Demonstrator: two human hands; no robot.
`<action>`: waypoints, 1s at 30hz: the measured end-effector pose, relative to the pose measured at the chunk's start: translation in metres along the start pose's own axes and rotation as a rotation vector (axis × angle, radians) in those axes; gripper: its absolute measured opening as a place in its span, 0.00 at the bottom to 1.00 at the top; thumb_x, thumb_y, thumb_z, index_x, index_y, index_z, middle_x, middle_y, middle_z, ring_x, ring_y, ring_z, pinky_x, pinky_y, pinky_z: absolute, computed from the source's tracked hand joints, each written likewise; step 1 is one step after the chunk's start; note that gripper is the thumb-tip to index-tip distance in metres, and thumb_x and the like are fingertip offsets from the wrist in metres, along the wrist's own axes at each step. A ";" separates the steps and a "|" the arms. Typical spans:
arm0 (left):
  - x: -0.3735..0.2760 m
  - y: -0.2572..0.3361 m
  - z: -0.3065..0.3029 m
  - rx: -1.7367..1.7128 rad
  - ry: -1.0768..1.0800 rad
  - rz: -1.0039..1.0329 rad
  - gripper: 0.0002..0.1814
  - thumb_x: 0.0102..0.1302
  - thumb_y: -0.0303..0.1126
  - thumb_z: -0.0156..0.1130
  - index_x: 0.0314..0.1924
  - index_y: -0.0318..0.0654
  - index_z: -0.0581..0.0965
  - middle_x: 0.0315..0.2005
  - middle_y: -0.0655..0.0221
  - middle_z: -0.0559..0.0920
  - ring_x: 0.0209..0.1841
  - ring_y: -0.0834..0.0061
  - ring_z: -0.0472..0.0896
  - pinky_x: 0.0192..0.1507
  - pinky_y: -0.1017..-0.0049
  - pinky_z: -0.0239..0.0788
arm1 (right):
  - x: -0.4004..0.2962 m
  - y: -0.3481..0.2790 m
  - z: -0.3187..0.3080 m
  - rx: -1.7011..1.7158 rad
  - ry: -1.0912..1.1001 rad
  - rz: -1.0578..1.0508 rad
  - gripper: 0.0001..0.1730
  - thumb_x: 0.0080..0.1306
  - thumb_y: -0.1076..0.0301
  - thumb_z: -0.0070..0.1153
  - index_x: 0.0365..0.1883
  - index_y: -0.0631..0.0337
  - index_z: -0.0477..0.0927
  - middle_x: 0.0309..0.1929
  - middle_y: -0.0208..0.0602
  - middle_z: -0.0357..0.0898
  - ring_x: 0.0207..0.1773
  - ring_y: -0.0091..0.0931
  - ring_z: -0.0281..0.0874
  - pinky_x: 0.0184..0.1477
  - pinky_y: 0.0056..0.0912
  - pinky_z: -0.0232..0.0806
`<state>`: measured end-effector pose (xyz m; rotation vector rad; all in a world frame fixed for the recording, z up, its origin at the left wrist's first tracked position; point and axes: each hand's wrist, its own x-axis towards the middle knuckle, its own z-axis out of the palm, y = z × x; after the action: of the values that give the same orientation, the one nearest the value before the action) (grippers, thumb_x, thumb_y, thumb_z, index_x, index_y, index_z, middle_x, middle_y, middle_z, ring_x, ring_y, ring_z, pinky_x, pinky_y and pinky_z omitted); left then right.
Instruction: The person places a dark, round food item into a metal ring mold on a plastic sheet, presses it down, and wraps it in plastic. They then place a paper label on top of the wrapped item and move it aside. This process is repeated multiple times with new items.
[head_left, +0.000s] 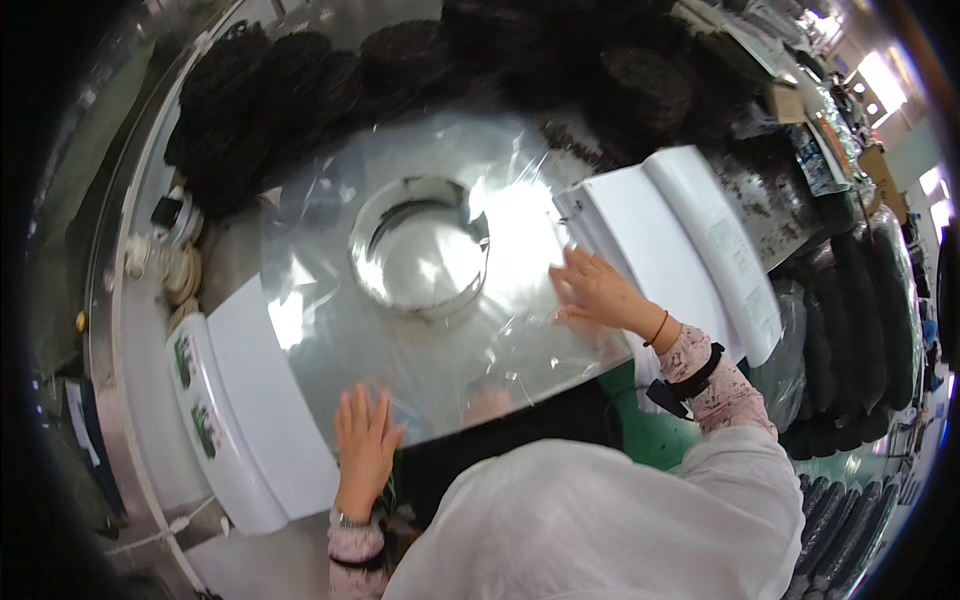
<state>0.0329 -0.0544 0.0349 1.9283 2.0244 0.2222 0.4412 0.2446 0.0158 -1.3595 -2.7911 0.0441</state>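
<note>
My left hand (365, 442) rests palm down by the near left edge of a clear plastic sheet (360, 360), its fingers spread and holding nothing. Over the sheet's right part, my right hand (600, 289) is slightly blurred, with fingers apart and nothing seen in it. It is beside a thick stack of white sheets (652, 232) with a rolled, printed far end. A shiny round ring (420, 304) sits around the middle of the plastic; whether it lies over or under it, I cannot tell. To the left, a white sheet (262, 397) ends in a printed roll (202, 420).
Dark, shaggy bundles (285, 112) line the back of the metal table (240, 247). Rolls of tape (180, 274) stand along its left rim. At the right are plastic-wrapped dark packs (847, 322), a small cardboard box (785, 103) and dark crumbs (757, 210).
</note>
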 end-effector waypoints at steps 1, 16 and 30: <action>-0.006 0.005 -0.002 -0.038 -0.010 -0.023 0.35 0.75 0.40 0.62 0.79 0.47 0.66 0.80 0.45 0.57 0.80 0.35 0.53 0.79 0.41 0.44 | 0.025 0.022 -0.028 0.165 -0.181 0.119 0.47 0.72 0.41 0.60 0.78 0.64 0.64 0.76 0.60 0.65 0.75 0.53 0.66 0.73 0.52 0.62; 0.004 0.015 -0.030 -0.165 -0.105 -0.083 0.35 0.69 0.33 0.68 0.76 0.53 0.72 0.81 0.50 0.57 0.80 0.37 0.53 0.78 0.47 0.52 | 0.170 0.267 -0.063 -0.693 0.635 0.397 0.22 0.70 0.68 0.52 0.63 0.58 0.73 0.62 0.42 0.76 0.71 0.40 0.70 0.71 0.61 0.61; 0.005 0.010 -0.023 -0.095 -0.033 -0.026 0.32 0.69 0.31 0.66 0.73 0.49 0.75 0.78 0.49 0.62 0.78 0.38 0.59 0.77 0.49 0.55 | -0.053 0.089 -0.084 -0.082 0.552 0.105 0.40 0.51 0.77 0.74 0.62 0.64 0.70 0.78 0.57 0.59 0.79 0.56 0.59 0.77 0.56 0.58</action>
<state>0.0344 -0.0458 0.0595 1.8351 1.9799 0.2734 0.5473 0.2587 0.0946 -1.2879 -2.2826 -0.3855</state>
